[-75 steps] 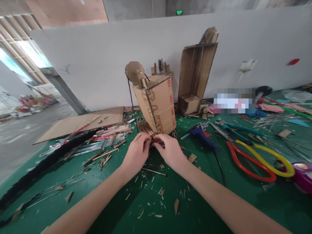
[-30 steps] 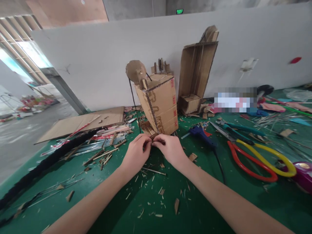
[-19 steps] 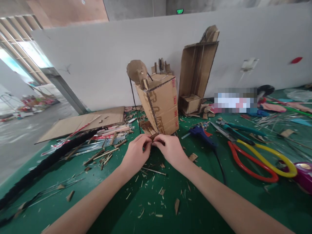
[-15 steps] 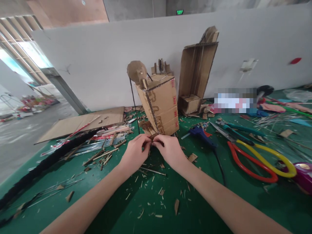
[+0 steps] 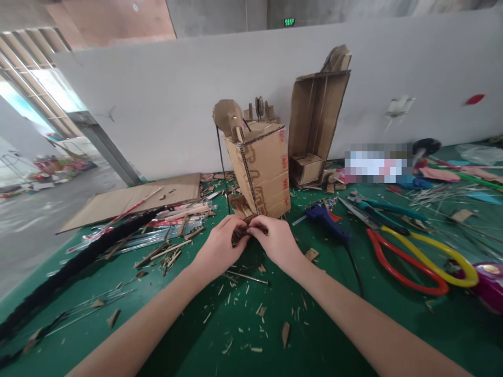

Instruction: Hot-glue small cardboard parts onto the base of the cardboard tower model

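Observation:
Both hands meet at the lower front corner of a cardboard box [image 5: 271, 173], fingers pinched together. My left hand [image 5: 222, 243] and my right hand [image 5: 273, 238] grip a small brown cardboard piece [image 5: 250, 219] between them; the fingers hide most of it. On top of the box, a round cardboard disc [image 5: 227, 115] stands on a cardboard bracket. A dark cord [image 5: 222, 162] hangs from this disc down the box's left side. Behind the hands, an open cardboard part [image 5: 240, 205] shows low at the box's left face.
A taller open cardboard box [image 5: 320, 115] leans against the white wall. Rightward lie a blue glue gun [image 5: 326, 222], scissors [image 5: 408, 256] with red and yellow handles, and teal-handled pliers [image 5: 393, 207]. Sticks, scraps and a black fuzzy bundle [image 5: 94, 251] lie leftward.
The box with the disc and cord has shifted slightly to the right. My hands have moved a little with it, still pinching the small piece.

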Motion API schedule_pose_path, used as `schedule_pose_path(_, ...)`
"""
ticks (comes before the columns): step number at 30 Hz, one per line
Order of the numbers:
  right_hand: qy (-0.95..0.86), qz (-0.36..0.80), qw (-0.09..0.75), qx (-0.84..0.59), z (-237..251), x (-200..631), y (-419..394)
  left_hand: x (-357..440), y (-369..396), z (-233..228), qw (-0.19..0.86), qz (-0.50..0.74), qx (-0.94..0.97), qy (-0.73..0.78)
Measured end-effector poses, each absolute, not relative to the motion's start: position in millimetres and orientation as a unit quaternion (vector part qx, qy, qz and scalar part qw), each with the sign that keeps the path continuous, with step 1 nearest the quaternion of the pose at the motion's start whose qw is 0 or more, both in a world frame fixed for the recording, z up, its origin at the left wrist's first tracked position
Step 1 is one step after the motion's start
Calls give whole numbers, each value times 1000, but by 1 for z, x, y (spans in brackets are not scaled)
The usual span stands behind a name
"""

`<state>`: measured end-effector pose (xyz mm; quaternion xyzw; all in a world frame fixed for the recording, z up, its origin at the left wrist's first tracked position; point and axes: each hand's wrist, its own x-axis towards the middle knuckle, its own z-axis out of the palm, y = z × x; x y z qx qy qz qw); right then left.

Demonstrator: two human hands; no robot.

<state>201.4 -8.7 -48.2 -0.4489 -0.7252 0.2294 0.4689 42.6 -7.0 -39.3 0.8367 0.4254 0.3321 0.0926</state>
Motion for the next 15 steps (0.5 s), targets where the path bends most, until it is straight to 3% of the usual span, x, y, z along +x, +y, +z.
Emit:
schedule_pose_path(10, -710, 298, 445, -457, -45, 204, -5, 30, 2, -46, -70, 228, 894, 379)
schedule_pose_path(15, -708, 286, 459, -455, -50, 200, -3, 31, 4, -44, -50, 238, 889, 388)
